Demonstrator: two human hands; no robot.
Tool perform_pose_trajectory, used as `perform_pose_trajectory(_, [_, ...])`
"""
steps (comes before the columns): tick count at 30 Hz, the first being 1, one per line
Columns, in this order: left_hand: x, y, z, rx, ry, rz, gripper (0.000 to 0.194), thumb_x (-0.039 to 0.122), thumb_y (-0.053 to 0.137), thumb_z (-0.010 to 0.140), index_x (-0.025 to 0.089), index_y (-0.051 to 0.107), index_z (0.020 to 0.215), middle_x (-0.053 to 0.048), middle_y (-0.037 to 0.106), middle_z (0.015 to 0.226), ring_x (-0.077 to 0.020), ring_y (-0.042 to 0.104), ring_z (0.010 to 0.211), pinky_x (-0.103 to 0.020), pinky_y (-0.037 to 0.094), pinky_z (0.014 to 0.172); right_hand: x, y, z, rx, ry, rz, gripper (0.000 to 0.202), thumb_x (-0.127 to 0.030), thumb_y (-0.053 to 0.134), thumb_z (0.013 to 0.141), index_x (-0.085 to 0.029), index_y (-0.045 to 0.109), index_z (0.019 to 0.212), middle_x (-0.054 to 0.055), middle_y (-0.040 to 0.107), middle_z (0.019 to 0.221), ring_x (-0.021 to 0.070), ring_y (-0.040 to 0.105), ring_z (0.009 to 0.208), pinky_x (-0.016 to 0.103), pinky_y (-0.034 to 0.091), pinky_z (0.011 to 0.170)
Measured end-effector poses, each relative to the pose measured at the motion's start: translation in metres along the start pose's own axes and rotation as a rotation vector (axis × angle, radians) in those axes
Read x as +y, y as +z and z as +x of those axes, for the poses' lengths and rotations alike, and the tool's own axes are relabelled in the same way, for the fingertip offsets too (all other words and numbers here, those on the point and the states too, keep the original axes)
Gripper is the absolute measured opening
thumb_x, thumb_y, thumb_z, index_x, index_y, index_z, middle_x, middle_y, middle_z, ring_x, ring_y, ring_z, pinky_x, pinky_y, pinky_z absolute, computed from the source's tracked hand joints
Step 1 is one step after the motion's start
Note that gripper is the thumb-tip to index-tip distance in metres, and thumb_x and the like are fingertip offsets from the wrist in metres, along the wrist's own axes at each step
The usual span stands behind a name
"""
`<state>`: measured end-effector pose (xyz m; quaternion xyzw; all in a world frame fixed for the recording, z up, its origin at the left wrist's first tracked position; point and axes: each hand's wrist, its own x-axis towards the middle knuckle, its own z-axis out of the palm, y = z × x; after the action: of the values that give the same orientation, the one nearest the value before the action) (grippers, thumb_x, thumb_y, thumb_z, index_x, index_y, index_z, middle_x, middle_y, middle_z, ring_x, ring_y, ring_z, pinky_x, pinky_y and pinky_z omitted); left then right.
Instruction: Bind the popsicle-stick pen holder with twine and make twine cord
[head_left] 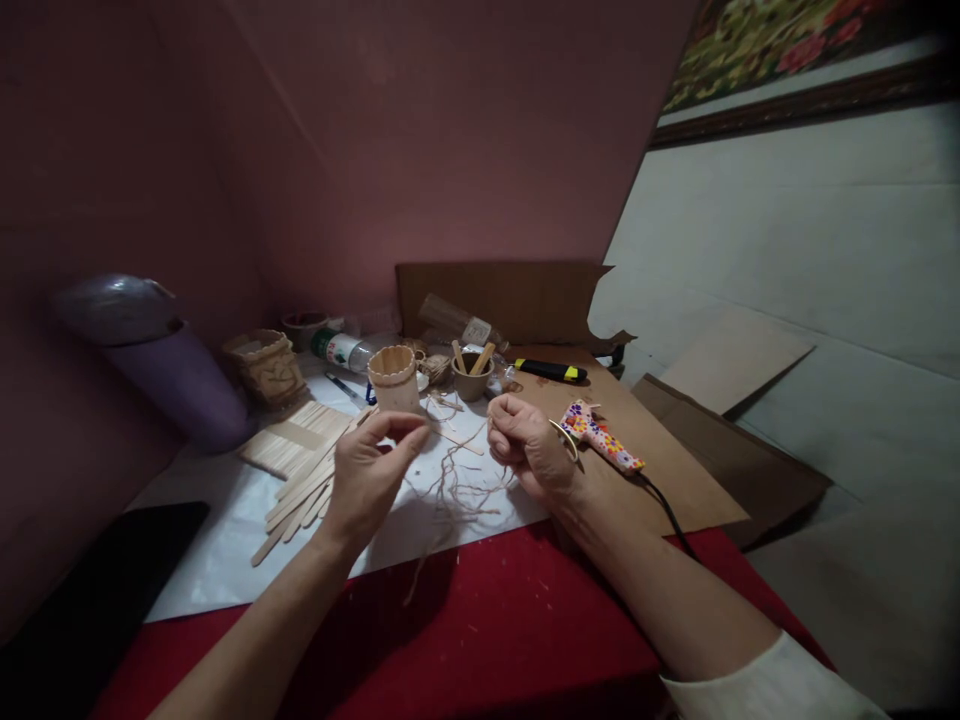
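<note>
Over the white paper, my left hand (375, 470) is closed in a pinch of thumb and forefinger; whatever lies between the tips is too small to make out. My right hand (529, 445), with a bangle at the wrist, is closed on a strand of twine. Loose, frayed twine (457, 485) spreads over the paper between the hands, one end trailing onto the red cloth. Just beyond my left hand stands a round cup made of wooden sticks (394, 380) with a scalloped rim. Wooden craft sticks (300, 500) lie fanned out left of that hand.
A flower-patterned glue gun (600, 437) and a black-yellow utility knife (551, 371) lie on cardboard (675, 480) at right. Behind are a small pot (472, 385) holding sticks, plastic bottles (341, 348) and a carved-looking holder (266, 368). A purple container (176, 370) leans at left.
</note>
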<state>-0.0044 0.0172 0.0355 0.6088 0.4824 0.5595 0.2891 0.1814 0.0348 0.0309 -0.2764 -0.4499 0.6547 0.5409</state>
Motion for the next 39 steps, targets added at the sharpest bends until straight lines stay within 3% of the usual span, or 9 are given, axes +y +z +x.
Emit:
perform_pose_trajectory(2, [0.002, 0.004, -0.005, -0.204, -0.051, -0.105, 0.018, 0.029, 0.067, 0.073, 0.015, 0.069, 0.085, -0.003, 0.064, 0.075, -0.0108, 0.053, 0.062, -0.022, 0.043, 0.056, 0.0, 0.002, -0.001, 0.001, 0.002, 0.001, 0.027, -0.033, 0.067, 0.073, -0.018, 0.045, 0.069, -0.007, 0.044, 0.044, 0.0032, 0.021, 0.038, 0.02, 0.008, 0.039])
perform_pose_trajectory(4, [0.003, 0.007, -0.008, -0.319, -0.129, -0.177, 0.021, 0.028, 0.068, 0.073, 0.014, 0.068, 0.088, -0.002, 0.063, 0.072, -0.0087, 0.051, 0.056, -0.021, 0.04, 0.05, -0.001, 0.003, -0.002, -0.003, 0.001, 0.005, 0.026, -0.033, 0.066, 0.073, -0.018, 0.045, 0.069, -0.007, 0.044, 0.044, 0.0032, 0.02, 0.037, 0.021, 0.008, 0.039])
perform_pose_trajectory(7, [0.006, 0.01, -0.01, -0.352, -0.252, -0.266, 0.022, 0.028, 0.068, 0.073, 0.013, 0.068, 0.089, -0.001, 0.061, 0.061, -0.0068, 0.048, 0.047, -0.018, 0.034, 0.042, 0.0, 0.004, -0.002, -0.013, 0.002, 0.006, 0.026, -0.033, 0.066, 0.074, -0.018, 0.045, 0.07, -0.008, 0.044, 0.044, 0.0032, 0.02, 0.037, 0.021, 0.007, 0.039])
perform_pose_trajectory(10, [0.008, 0.008, -0.01, -0.385, -0.352, -0.349, 0.024, 0.031, 0.069, 0.072, 0.013, 0.069, 0.089, -0.004, 0.066, 0.068, -0.0066, 0.05, 0.046, -0.016, 0.028, 0.036, 0.001, 0.004, -0.002, -0.019, 0.001, -0.001, 0.023, -0.032, 0.064, 0.076, -0.018, 0.046, 0.071, -0.007, 0.045, 0.045, 0.0033, 0.02, 0.038, 0.021, 0.007, 0.039])
perform_pose_trajectory(17, [0.008, 0.006, -0.011, -0.547, -0.452, -0.424, 0.021, 0.028, 0.073, 0.068, 0.013, 0.07, 0.082, -0.005, 0.067, 0.069, -0.0089, 0.053, 0.047, -0.018, 0.035, 0.036, 0.004, 0.002, -0.001, 0.018, 0.014, -0.025, 0.023, -0.032, 0.063, 0.077, -0.018, 0.046, 0.071, -0.007, 0.045, 0.045, 0.0033, 0.021, 0.038, 0.021, 0.008, 0.039])
perform_pose_trajectory(25, [0.009, 0.008, -0.013, -0.553, -0.495, -0.348, 0.018, 0.029, 0.071, 0.069, 0.013, 0.069, 0.078, 0.001, 0.054, 0.048, -0.0072, 0.043, 0.039, -0.018, 0.032, 0.036, 0.003, 0.004, -0.002, 0.045, 0.024, -0.061, 0.025, -0.034, 0.065, 0.075, -0.018, 0.046, 0.072, -0.007, 0.045, 0.045, 0.003, 0.021, 0.037, 0.02, 0.008, 0.039])
perform_pose_trajectory(34, [0.024, 0.006, -0.01, -0.555, -0.51, -0.219, 0.016, 0.025, 0.066, 0.068, 0.012, 0.072, 0.073, 0.003, 0.046, 0.035, -0.0046, 0.033, 0.032, -0.016, 0.017, 0.033, 0.007, 0.004, -0.003, 0.026, -0.014, -0.135, 0.021, -0.032, 0.062, 0.078, -0.018, 0.047, 0.074, -0.007, 0.046, 0.045, 0.0031, 0.025, 0.037, 0.018, 0.011, 0.038])
perform_pose_trajectory(39, [0.022, 0.006, -0.01, -0.526, -0.509, -0.318, 0.006, 0.018, 0.065, 0.061, 0.013, 0.066, 0.064, -0.002, 0.062, 0.053, -0.0056, 0.042, 0.035, -0.016, 0.022, 0.032, 0.009, 0.004, -0.002, 0.022, -0.028, -0.193, 0.023, -0.035, 0.062, 0.078, -0.018, 0.048, 0.072, -0.007, 0.048, 0.045, 0.0033, 0.026, 0.037, 0.018, 0.012, 0.038])
